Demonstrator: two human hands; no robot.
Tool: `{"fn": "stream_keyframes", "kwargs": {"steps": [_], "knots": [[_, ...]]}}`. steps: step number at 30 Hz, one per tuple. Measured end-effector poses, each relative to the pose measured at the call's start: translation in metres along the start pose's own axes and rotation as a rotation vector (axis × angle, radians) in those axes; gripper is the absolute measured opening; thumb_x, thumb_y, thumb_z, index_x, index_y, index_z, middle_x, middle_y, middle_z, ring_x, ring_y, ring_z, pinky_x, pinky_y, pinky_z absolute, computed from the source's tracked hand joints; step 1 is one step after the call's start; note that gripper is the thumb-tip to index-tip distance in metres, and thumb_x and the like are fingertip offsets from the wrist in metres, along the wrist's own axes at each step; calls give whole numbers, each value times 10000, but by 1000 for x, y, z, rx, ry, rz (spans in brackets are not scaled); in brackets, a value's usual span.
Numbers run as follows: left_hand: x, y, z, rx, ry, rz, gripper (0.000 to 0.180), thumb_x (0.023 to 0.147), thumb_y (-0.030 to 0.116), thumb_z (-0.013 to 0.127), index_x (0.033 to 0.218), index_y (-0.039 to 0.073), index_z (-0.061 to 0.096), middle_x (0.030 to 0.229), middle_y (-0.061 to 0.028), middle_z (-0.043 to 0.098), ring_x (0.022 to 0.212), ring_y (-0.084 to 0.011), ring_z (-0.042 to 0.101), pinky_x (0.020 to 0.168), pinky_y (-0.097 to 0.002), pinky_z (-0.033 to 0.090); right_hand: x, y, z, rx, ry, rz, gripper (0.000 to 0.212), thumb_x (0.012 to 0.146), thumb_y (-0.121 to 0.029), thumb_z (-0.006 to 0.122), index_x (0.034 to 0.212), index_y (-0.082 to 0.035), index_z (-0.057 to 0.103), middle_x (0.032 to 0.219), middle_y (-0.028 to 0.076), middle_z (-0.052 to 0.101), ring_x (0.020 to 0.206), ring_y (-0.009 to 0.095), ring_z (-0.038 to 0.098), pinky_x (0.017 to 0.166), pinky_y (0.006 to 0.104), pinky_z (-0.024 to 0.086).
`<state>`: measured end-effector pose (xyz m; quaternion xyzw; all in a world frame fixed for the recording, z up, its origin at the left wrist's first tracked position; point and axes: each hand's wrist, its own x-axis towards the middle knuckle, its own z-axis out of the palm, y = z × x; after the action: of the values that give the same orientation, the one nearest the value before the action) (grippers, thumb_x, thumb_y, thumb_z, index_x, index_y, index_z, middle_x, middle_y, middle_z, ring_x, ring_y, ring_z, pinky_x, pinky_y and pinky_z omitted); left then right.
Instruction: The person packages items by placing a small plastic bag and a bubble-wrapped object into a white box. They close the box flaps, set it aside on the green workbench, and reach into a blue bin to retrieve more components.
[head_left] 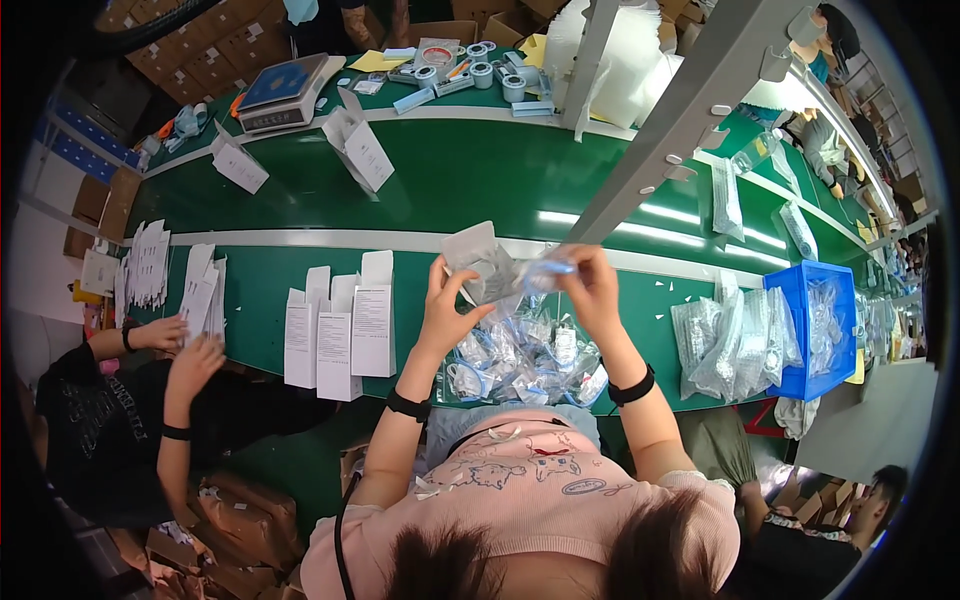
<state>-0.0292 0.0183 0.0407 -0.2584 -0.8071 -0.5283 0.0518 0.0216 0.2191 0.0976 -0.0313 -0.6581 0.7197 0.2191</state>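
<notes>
My left hand (444, 312) is closed round a small white carton (472, 246), tilted with its open end toward my right hand. Pinched in my right hand (597, 297) is a clear plastic bag (540, 276) with something blue and white inside, held at the carton's opening. How far the bag reaches into the carton I cannot tell. Below both hands, at the table's near edge, lies a heap of similar clear bags (530, 362) with white and blue parts. Several white cartons (341, 335) with open top flaps stand left of my left hand.
A co-worker's hands (190, 350) handle flat white cartons (205, 295) at the left. On the right, bubble-wrap pouches (735, 345) lie beside a blue bin (812, 370). A slanted metal post (680, 130) rises beyond my right hand. Tape rolls and a scale (288, 92) sit farther back.
</notes>
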Motion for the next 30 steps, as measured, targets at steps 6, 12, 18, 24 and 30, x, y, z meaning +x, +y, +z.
{"fn": "stream_keyframes", "kwargs": {"steps": [6, 12, 18, 24, 30], "knots": [[8, 7, -6, 52, 41, -154, 172, 564, 9, 684, 717, 14, 606, 1120, -167, 472, 851, -195, 563, 681, -269, 459, 31, -9, 29, -766, -706, -804, 205, 613, 10, 574, 771, -62, 464, 816, 52, 554, 712, 181, 538, 591, 282, 440], [-1, -35, -13, -97, 204, -298, 141, 542, -5, 649, 658, -24, 570, 826, -124, 587, 567, -132, 546, 492, -225, 393, 41, 17, 53, -891, -1125, -968, 122, 668, -139, 514, 778, -92, 542, 732, 21, 517, 701, 191, 525, 586, 317, 448], [-2, -24, -14, -264, 225, -392, 72, 598, -47, 619, 627, -60, 555, 783, -72, 575, 500, -62, 437, 449, -203, 333, 24, 17, 51, -950, -1006, -944, 157, 665, -191, 547, 769, -86, 602, 783, 42, 532, 765, 212, 505, 753, 382, 411], [-6, -14, -15, -419, 228, -396, 226, 620, -30, 648, 823, -43, 550, 953, -94, 557, 720, -114, 529, 601, -213, 405, 3, 13, 37, -1268, -1214, -561, 408, 629, -267, 648, 978, -69, 571, 937, 79, 513, 914, 257, 453, 891, 453, 321], [-19, -42, -69, 588, 262, -134, 628, 648, 92, 647, 1209, 43, 368, 1307, -146, 306, 1258, -303, 207, 990, -479, 195, -16, 82, 17, -338, -479, -203, 751, 600, -242, 732, 1228, -46, 372, 1162, 137, 449, 1105, 259, 409, 975, 379, 273]]}}
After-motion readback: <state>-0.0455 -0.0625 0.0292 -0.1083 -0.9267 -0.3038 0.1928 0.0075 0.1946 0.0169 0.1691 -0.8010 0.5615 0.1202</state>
